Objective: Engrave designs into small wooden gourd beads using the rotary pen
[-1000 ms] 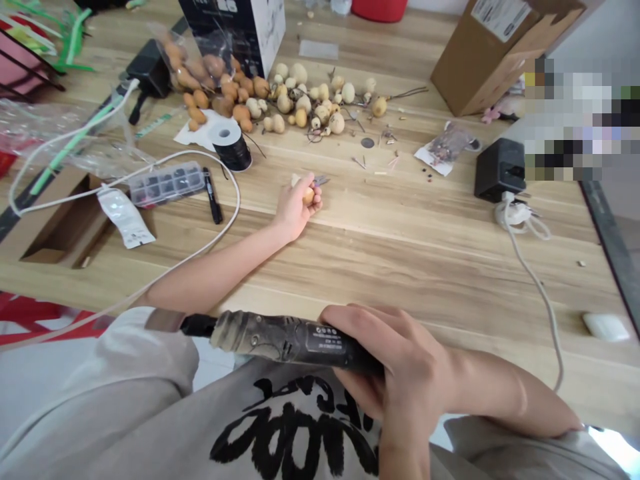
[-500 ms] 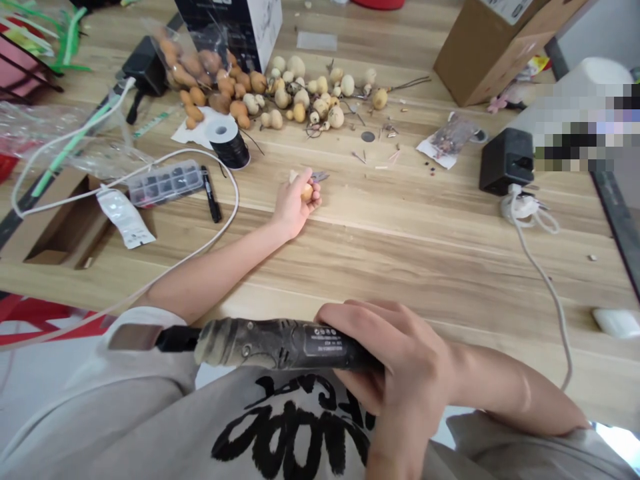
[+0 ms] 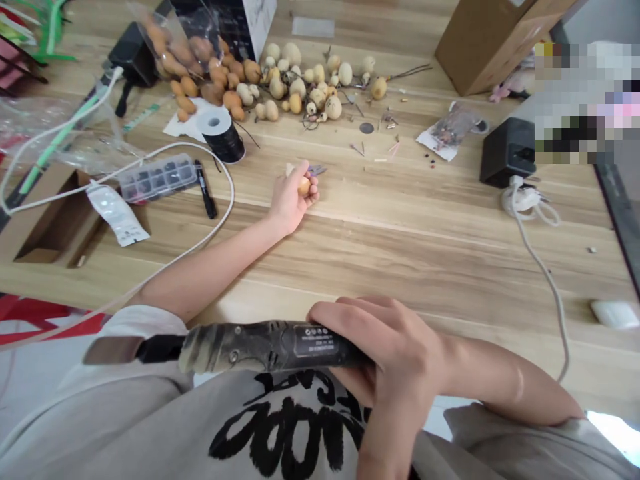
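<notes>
While I watch from afar through the worn camera, the table [image 3: 425,243] shows me, at left, an open carton [image 3: 89,228], a sachet [image 3: 119,215], a divided case [image 3: 191,175] and a marker [image 3: 205,191], with a spool [image 3: 223,141] just beyond. Nearest the shirt [image 3: 240,427], the tool [image 3: 235,347] spans crosswise, its long axis running left to right, its flat tip [image 3: 113,349] toward the left. Farther out, my left hand [image 3: 287,203] is curled round a small gourd [image 3: 303,186]; the thumb covers much of it, so I cannot tell its long axis. Just past those fingers a pointed grey piece [image 3: 319,171] shows, held or lying I cannot say. More gourds [image 3: 297,88] are heaped behind. To the right, close to the body, my right hand [image 3: 390,333] is wrapped round the tool's right end, well apart from the left. From that grip the held gourd lies ahead and leftward, beyond the tool; the left hand is the nearer one, already touching it. Rightmost are a packet [image 3: 453,130] and an adapter [image 3: 507,157].
</notes>
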Action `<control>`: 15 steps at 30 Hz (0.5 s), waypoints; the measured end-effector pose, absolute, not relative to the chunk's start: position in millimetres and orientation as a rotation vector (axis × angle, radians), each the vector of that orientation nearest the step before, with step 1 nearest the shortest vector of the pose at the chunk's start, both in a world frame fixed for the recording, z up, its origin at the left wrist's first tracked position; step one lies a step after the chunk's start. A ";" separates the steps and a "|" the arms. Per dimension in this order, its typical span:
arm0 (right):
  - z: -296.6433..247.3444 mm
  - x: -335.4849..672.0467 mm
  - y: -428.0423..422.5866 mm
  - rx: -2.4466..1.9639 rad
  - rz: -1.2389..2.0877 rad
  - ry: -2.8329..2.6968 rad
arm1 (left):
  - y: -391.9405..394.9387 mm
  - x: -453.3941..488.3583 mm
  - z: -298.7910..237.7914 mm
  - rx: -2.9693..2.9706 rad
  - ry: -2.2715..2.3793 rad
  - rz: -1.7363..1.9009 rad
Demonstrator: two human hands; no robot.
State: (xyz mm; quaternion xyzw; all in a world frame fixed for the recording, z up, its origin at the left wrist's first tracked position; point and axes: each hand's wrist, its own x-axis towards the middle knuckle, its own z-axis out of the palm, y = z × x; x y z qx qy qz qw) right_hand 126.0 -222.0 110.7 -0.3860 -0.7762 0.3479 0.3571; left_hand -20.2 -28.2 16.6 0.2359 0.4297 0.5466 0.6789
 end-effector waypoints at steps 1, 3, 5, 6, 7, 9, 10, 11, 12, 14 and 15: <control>106.8 126.7 -220.5 -1.046 0.878 -1.984 | -28.2 -20.3 16.7 0.529 0.961 1.228; 95.5 129.7 -212.2 -0.842 0.902 -2.127 | -27.8 -20.6 17.5 0.521 0.951 1.227; 79.4 134.6 -197.4 -0.778 0.784 -2.113 | -26.9 -20.8 18.7 0.494 0.948 1.215; 70.0 137.7 -188.4 -0.745 0.697 -2.121 | -26.3 -20.9 19.2 0.470 0.948 1.201; 59.9 141.1 -179.0 -0.750 0.651 -2.099 | -25.8 -20.9 19.6 0.444 0.948 1.189; 39.0 148.7 -161.7 -0.877 0.558 -1.996 | -24.9 -21.1 19.6 0.409 0.944 1.177; 29.0 152.8 -154.6 -1.000 0.532 -1.925 | -24.7 -21.3 19.2 0.406 0.941 1.180; 19.8 156.7 -148.8 -1.105 0.543 -1.869 | -24.8 -21.6 18.7 0.410 0.941 1.182; 11.7 160.4 -144.3 -1.179 0.566 -1.826 | -25.0 -22.0 18.0 0.420 0.944 1.183; 0.0 166.1 -138.5 -1.248 0.629 -1.750 | -25.8 -22.6 16.9 0.435 0.959 1.173; -3.5 167.9 -136.7 -1.268 0.676 -1.722 | -26.2 -22.9 16.6 0.440 0.966 1.166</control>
